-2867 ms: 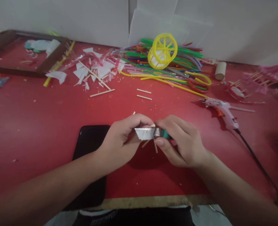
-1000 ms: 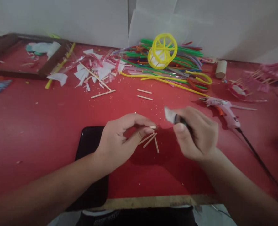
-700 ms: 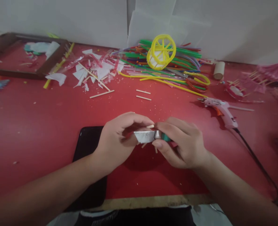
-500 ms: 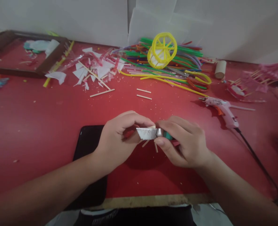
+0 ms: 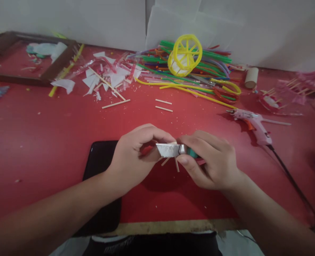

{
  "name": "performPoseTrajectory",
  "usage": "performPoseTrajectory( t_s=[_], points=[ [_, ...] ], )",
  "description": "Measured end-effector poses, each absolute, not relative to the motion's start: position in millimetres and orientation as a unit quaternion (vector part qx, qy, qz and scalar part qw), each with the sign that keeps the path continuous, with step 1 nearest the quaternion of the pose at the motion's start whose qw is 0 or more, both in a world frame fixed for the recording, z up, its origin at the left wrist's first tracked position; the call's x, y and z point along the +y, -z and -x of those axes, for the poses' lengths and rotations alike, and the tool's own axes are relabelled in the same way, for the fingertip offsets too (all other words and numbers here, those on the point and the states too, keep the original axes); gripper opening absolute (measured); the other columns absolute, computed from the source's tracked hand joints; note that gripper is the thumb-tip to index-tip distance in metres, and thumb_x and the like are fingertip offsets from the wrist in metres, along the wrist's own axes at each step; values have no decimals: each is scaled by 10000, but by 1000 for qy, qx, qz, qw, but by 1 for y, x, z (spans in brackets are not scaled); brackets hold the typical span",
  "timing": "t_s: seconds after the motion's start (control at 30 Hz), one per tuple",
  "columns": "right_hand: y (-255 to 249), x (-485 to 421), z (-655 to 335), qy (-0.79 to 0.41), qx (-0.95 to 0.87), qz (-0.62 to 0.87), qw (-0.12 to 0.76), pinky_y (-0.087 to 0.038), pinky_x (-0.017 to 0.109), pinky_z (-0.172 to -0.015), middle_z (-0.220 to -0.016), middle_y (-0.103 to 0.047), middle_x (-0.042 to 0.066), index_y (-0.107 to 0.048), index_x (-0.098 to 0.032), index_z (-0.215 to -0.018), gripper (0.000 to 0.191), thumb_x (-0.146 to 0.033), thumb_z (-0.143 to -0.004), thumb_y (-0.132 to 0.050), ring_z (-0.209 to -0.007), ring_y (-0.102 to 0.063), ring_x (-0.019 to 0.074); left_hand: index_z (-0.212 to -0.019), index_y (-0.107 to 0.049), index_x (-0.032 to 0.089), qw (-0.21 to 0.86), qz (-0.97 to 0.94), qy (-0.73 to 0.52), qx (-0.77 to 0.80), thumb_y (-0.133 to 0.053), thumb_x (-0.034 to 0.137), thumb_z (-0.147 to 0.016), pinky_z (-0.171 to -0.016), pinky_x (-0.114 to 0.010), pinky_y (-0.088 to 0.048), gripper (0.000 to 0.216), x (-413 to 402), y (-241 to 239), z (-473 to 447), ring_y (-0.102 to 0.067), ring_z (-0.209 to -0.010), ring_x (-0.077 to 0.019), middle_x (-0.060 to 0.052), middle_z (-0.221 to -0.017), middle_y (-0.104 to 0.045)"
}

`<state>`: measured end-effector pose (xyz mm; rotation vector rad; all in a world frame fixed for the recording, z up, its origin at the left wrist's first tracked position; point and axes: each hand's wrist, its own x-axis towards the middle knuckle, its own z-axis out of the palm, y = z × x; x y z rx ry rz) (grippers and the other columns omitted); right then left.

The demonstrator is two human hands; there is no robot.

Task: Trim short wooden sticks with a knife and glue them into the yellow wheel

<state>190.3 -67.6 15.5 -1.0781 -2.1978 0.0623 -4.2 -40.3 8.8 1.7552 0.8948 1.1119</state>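
My right hand (image 5: 210,161) is closed around the teal handle (image 5: 192,153) of a utility knife, its thumb near the metal collar. The wide blade (image 5: 168,150) points left, its flat side towards me. My left hand (image 5: 136,158) is closed just left of the blade, with its fingertips at the blade's upper edge. It pinches a small piece with thin wooden sticks (image 5: 177,165) poking out below the blade. Most of that piece is hidden behind the blade and fingers. Both hands are above the red tabletop (image 5: 152,202), near its front edge.
A black phone (image 5: 101,156) lies under my left forearm. Two short sticks (image 5: 164,108) lie ahead. A pink glue gun (image 5: 253,122) with its cable is on the right. Paper scraps (image 5: 117,76), pipe cleaners (image 5: 216,57), a yellow wheeled frame (image 5: 188,53) and scissors (image 5: 226,87) lie behind.
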Motion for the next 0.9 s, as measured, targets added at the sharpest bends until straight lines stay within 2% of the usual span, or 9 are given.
performPoseTrajectory(
  t_s=[0.7,0.9],
  points=[
    [-15,-67,-191,-55,-842,416,338,-357,252,-527,-675,-565,14,-648,-107,-931,311,-376,-950,-493,-573,-448,102,-833,-675,209,407,-720,-437,353,-663,31,-778,-597,-225,-463,187,-41,-10,5,-601,-657,-101,21,-748,-658],
    [-14,-71,-189,-97,-837,411,347,-367,246,-523,-678,-578,12,-643,-115,-928,309,-385,-947,-494,-573,-464,101,-804,-683,210,391,-736,-420,360,-659,-9,-748,-591,-219,-463,228,-39,-14,6,-584,-627,-94,33,-733,-657]
  ],
)
